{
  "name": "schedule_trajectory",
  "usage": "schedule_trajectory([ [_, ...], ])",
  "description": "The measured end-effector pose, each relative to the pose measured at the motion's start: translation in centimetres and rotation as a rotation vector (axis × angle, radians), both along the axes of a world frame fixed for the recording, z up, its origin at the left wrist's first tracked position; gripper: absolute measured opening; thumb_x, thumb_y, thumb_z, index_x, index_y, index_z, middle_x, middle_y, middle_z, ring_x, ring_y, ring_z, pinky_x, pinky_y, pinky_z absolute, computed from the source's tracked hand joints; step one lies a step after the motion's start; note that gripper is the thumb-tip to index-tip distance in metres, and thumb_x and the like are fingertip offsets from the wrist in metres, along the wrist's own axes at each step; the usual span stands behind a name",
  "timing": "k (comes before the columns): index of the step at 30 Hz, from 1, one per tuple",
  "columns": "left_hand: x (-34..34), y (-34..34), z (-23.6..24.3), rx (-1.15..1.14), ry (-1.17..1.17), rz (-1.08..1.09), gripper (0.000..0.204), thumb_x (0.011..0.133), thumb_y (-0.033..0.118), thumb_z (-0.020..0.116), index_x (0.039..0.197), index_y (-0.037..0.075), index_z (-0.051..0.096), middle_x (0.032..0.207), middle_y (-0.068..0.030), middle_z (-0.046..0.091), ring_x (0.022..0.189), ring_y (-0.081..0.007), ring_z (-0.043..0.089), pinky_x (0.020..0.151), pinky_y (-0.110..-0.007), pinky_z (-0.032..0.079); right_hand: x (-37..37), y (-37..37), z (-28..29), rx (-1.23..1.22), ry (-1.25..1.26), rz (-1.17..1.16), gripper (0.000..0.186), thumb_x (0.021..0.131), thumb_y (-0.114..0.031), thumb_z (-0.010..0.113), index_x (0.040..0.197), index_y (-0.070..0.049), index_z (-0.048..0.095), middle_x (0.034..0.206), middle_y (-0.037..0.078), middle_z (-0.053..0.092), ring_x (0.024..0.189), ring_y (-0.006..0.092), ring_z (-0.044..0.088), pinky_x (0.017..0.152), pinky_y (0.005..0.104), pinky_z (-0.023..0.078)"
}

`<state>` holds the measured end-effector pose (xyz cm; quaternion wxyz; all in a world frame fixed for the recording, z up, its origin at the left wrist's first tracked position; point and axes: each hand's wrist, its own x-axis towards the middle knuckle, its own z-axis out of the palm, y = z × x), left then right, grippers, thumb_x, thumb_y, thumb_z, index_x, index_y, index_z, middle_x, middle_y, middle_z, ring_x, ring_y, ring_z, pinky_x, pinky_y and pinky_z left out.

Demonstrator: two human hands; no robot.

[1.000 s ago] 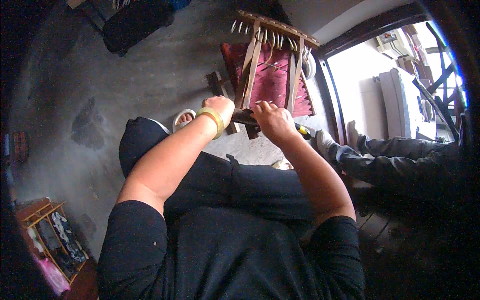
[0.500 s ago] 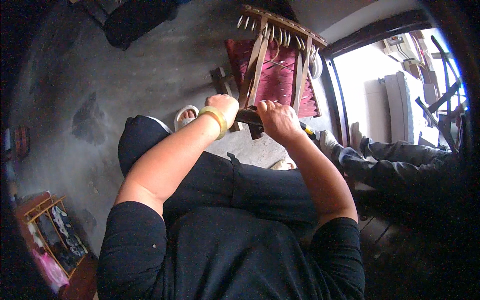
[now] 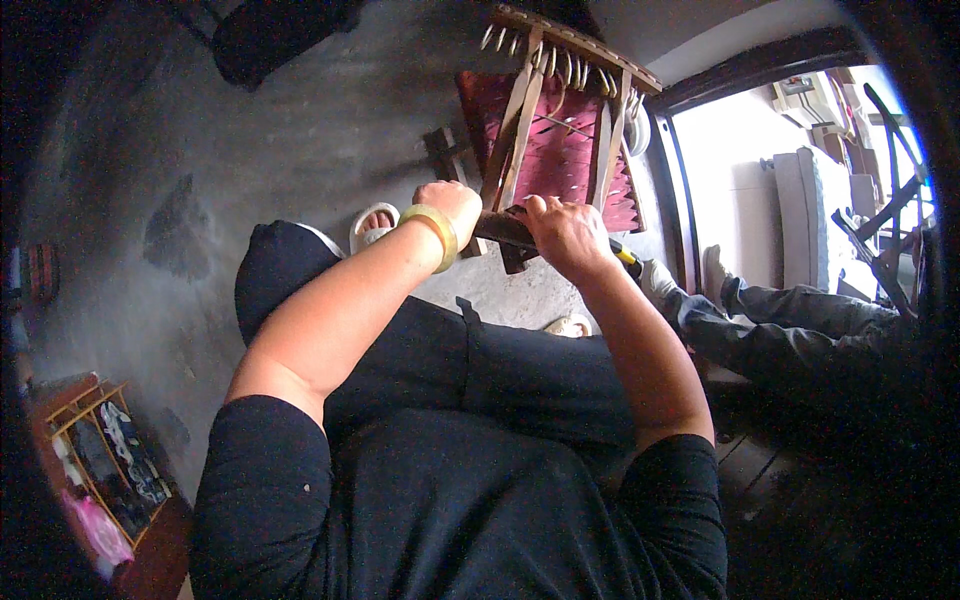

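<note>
Both of my hands are closed around a dark bar [image 3: 507,229] in front of my knees. My left hand [image 3: 452,207], with a pale yellow bangle on the wrist, grips its left end. My right hand [image 3: 568,234] wraps over its right part, fingers curled. Just beyond stands a wooden frame [image 3: 520,120] with slanted legs and a top rail from which several pale curved loops hang. A red slatted or woven panel [image 3: 560,130] shows between and behind its legs. The bar's joint to the frame is hidden by my hands. A yellow and black handle-like piece [image 3: 627,258] shows beside my right wrist.
Another person's grey-trousered legs [image 3: 780,315] stretch in from the right, by a bright doorway [image 3: 735,170]. A low rack [image 3: 110,460] with shoes stands at the lower left. A dark object [image 3: 270,45] lies at the far left on the concrete floor [image 3: 300,150].
The wooden frame and red panel appear slightly farther right. My right hand has shifted a little to the right along with the bar; both hands keep their grip.
</note>
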<state>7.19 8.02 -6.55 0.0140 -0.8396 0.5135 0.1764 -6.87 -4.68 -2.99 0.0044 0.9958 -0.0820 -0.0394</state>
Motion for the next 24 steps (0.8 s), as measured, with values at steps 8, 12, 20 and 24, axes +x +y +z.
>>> schedule_trajectory([
  [8, 0.0, -0.1, 0.3, 0.040, -0.012, -0.033, 0.016, 0.074, 0.006, 0.057, 0.086, 0.002, 0.067, 0.093, -0.0195, 0.066, 0.088, -0.0325, 0.065, 0.074, -0.041, 0.053, 0.5, 0.3, -0.1, -0.022, 0.018, -0.084, 0.032, 0.089, -0.038, 0.052, 0.085, -0.007, 0.054, 0.073, 0.012, 0.062, 0.066, 0.0291, 0.065, 0.055, 0.0409, 0.050],
  [12, 0.0, -0.1, 0.3, 0.036, -0.015, -0.027, 0.016, 0.075, 0.005, 0.057, 0.086, 0.003, 0.068, 0.093, -0.0192, 0.066, 0.088, -0.0323, 0.065, 0.074, -0.041, 0.053, 0.9, 0.3, 0.1, -0.019, 0.037, -0.105, 0.033, 0.089, -0.041, 0.051, 0.086, -0.008, 0.055, 0.072, 0.012, 0.063, 0.065, 0.0287, 0.065, 0.055, 0.0409, 0.050],
  [20, -0.1, -0.2, -0.1, 0.029, -0.019, -0.020, 0.016, 0.075, 0.005, 0.056, 0.086, 0.002, 0.067, 0.094, -0.0191, 0.065, 0.088, -0.0316, 0.065, 0.075, -0.041, 0.053, 1.1, 0.0, -0.3, -0.055, 0.048, -0.066, 0.034, 0.088, -0.043, 0.051, 0.087, -0.009, 0.057, 0.074, 0.010, 0.066, 0.064, 0.0260, 0.066, 0.054, 0.0384, 0.051],
  [24, 0.0, 0.1, -0.1, -0.002, -0.021, -0.027, 0.015, 0.075, 0.005, 0.055, 0.085, 0.002, 0.067, 0.093, -0.0192, 0.065, 0.088, -0.0316, 0.065, 0.074, -0.041, 0.053, 2.1, -0.4, -0.5, -0.068, -0.014, -0.141, 0.032, 0.088, -0.041, 0.052, 0.086, -0.010, 0.057, 0.071, 0.009, 0.065, 0.062, 0.0256, 0.065, 0.054, 0.0386, 0.051],
])
